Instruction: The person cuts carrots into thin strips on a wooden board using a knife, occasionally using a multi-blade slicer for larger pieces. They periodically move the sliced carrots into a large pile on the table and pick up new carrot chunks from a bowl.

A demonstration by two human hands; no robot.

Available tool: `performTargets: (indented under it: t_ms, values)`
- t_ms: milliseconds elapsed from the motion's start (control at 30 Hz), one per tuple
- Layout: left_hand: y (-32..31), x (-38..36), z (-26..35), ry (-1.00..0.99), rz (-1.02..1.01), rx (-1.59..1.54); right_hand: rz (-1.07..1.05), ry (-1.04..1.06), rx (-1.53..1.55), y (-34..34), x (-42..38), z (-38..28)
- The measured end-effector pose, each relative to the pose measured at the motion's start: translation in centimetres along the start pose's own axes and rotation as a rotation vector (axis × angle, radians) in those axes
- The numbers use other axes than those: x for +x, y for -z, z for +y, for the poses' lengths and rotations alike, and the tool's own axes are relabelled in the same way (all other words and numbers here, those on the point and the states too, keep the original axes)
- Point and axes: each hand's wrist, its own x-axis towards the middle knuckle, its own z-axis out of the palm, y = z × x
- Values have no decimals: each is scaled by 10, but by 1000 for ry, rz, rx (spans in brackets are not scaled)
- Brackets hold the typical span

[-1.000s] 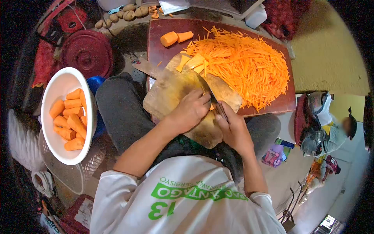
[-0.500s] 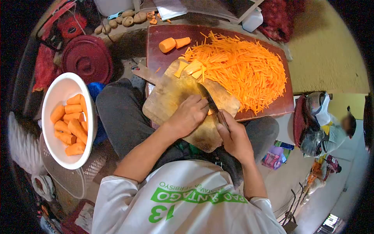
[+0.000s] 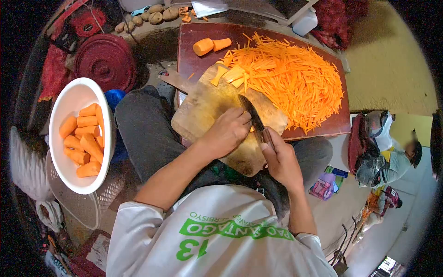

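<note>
My right hand is closed round the handle of a kitchen knife, its dark blade pointing up and away over the wooden cutting board. Close beside the blade, my left hand presses down on the board with bent fingers. A bit of orange carrot shows between those fingers and the knife; the rest of it is hidden. Carrot slices lie at the board's far edge, against a large heap of carrot strips. Two peeled carrot pieces rest on the dark red table.
On my left stands a white basin with several peeled carrots. A dark red round lid is behind it. Potatoes lie in a row at the back. Another person is at the far right.
The knife blade has tipped slightly toward my left hand and stands more upright. My left hand stays at nearly the same spot on the board. The whole view has shifted a little.
</note>
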Motion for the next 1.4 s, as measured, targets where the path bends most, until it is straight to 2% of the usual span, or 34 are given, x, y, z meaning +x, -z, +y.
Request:
performTargets:
  t_ms: [100, 200, 400, 600, 733, 900, 1000, 1067, 1200, 1267, 1400]
  values:
    - [-4, 0, 0, -18, 5, 19, 36, 77, -6, -9, 11, 11]
    - [0, 0, 0, -5, -24, 27, -37, -149, 3, -7, 22, 0]
    - [0, -1, -1, -1, -12, -15, 21, -37, -4, -5, 14, 7]
    - [-2, 1, -1, -15, 32, -19, -34, -122, 37, 3, 0, -1]
    - [1, 1, 1, 4, -35, 3, -19, -47, -17, -8, 18, 7]
    - [5, 0, 2, 21, -51, -4, 37, -61, 48, -5, 11, 6]
    - [5, 0, 2, 2, -26, 9, -49, -181, 41, 8, 1, -9]
    - [-1, 1, -1, -47, 59, 38, -43, -155, 32, 5, 0, -5]
    - [-2, 0, 0, -11, -33, 56, -15, -47, 1, -9, 13, 6]
    - [0, 1, 1, 24, -96, 31, -28, -65, -38, -6, 21, 6]
    - [5, 1, 1, 12, -74, 24, 68, 38, 1, -6, 13, 10]
